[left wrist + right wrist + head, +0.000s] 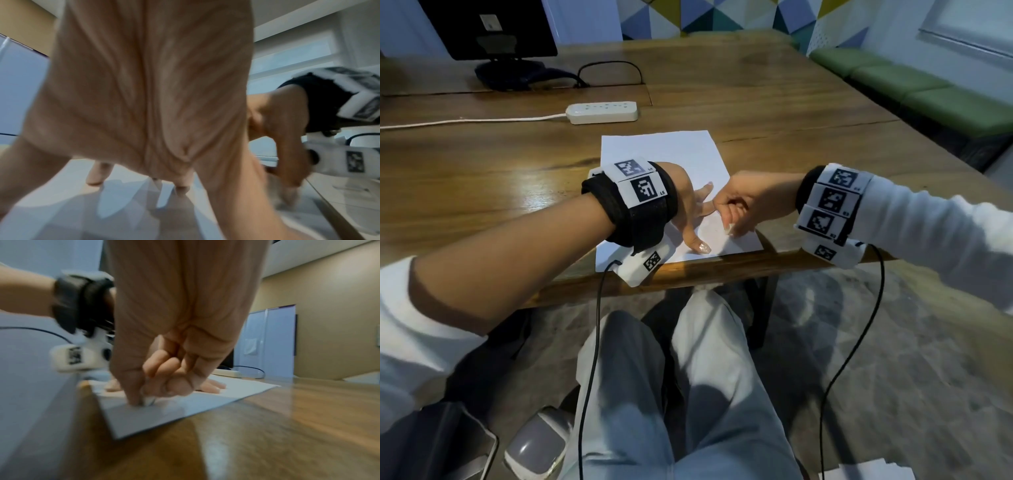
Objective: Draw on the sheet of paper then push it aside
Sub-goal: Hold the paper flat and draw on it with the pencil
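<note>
White sheet of paper [661, 150] flat at near edge of wooden table [774, 102]. Left hand [688, 202] spread, pinning it against sliding. Right hand [743, 205] curled, fingertips [135, 400] pressed down as if drawing; pen not discernible.

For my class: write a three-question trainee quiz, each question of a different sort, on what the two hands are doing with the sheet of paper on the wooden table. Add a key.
1. True or false: the left hand lies with fingers spread flat on the sheet of paper.
2. Multiple choice: the right hand is
A. flat and open on the wooden table
B. curled, with its fingertips down on the sheet
C. lifted well clear of the sheet
3. Fill in: beyond the sheet's far edge lies a white ____ with its cable.

Key
1. True.
2. B. What it pinches is too small and blurred to name.
3. Power strip.
</note>
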{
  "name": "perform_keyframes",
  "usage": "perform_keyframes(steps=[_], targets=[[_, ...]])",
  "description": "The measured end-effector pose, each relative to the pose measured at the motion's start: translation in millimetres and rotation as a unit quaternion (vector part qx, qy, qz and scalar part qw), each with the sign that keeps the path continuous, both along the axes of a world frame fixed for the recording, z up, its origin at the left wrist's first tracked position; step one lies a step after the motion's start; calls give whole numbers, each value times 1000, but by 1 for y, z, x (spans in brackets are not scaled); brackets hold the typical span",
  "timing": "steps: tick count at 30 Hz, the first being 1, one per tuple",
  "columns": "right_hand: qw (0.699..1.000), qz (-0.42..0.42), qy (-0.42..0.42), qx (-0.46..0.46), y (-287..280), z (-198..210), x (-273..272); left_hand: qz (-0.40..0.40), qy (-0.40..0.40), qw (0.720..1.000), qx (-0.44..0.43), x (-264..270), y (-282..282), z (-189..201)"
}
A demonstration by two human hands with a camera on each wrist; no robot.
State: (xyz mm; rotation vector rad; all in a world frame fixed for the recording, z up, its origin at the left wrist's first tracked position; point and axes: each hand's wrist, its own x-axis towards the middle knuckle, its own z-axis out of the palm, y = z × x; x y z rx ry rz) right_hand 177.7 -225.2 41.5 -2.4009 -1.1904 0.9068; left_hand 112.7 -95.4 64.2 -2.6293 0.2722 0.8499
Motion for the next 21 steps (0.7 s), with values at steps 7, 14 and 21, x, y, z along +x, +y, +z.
perform_keyframes(steps=[7, 14, 21], targets=[[1000, -21, -14, 14, -8, -5, 4, -11, 15, 1000, -8, 7, 4, -6], [1000, -13, 8, 14, -10, -3, 2, -6, 15, 1000, -1, 5, 1, -8], [999, -24, -30, 8, -7, 1, 0, 11, 8, 999, -31, 8, 4, -9]])
